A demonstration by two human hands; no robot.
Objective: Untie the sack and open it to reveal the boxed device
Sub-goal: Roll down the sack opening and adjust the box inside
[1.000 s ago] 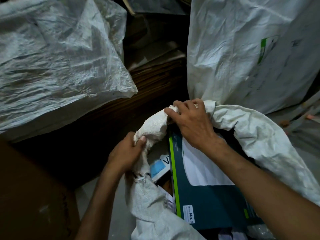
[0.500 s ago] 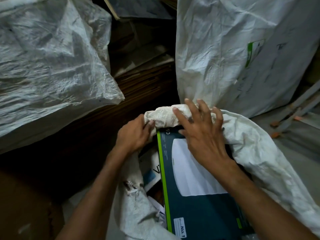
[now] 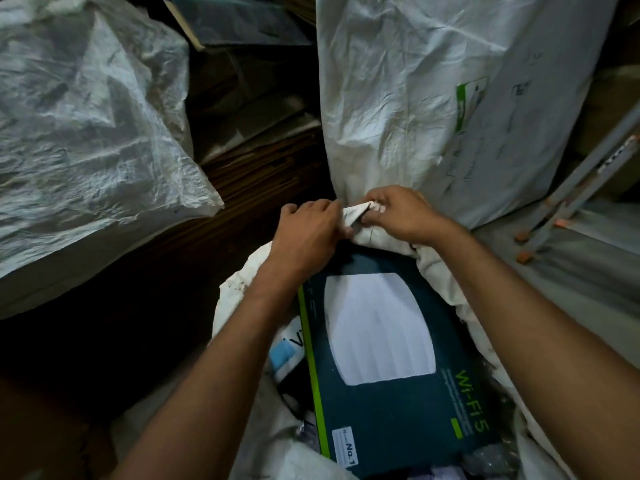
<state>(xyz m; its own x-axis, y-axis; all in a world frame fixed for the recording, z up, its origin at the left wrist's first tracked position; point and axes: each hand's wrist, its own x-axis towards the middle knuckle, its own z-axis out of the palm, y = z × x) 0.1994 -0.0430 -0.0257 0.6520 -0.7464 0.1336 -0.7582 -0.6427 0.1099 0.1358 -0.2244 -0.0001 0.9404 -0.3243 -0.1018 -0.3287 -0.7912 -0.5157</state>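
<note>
Cluttered storeroom of woven sacks; left hand and right hand both pinch the sack's rim beyond the Wi-Fi 5 box; best peeled back evenly.

Both forearms reach forward; left hand and right hand almost touching, each pinching the sack rim between them.

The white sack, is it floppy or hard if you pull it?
Probably floppy: the white sack bunches into soft folds around the dark box, and its edge crumples where the left hand and right hand pinch it. It likely feels light and a bit slippery, since the woven cloth looks thin.
</note>
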